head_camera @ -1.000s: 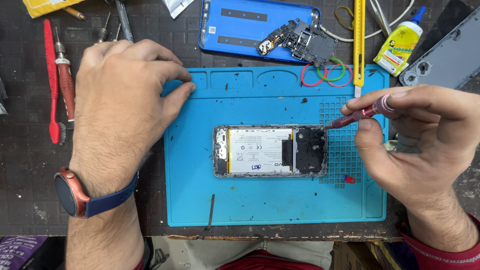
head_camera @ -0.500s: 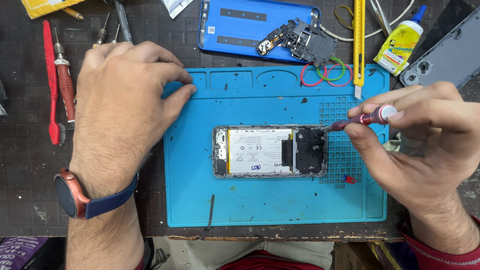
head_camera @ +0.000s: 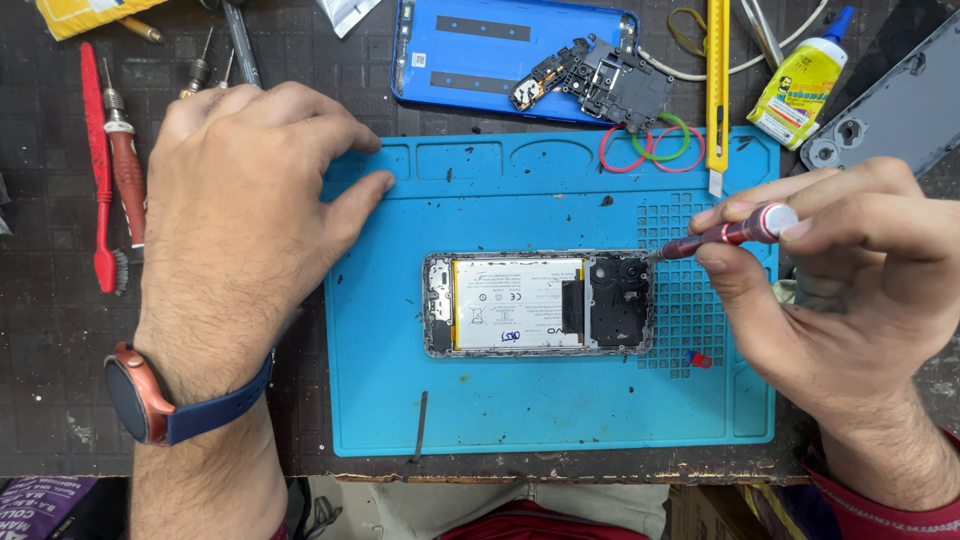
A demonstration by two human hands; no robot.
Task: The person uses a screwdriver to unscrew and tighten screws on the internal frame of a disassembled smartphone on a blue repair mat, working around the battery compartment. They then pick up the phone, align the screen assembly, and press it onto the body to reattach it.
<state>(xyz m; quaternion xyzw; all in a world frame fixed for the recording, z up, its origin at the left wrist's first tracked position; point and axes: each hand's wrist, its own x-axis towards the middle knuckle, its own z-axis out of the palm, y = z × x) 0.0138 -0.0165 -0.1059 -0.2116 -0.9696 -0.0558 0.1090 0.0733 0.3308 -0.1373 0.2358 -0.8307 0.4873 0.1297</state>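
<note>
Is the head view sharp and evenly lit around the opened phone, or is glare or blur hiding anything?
Head view: sharp, evenly lit, no blur; opened phone with white battery readable; slight sheen on the blue silicone work mat; right hand casts only soft shadow.

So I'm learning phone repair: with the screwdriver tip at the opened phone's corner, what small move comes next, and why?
Probably seat the tip and start turning. The right hand holds the red screwdriver with its tip at the opened phone's top right corner, beside the black cover plate. The left hand rests flat on the blue mat, away from the phone.
</note>
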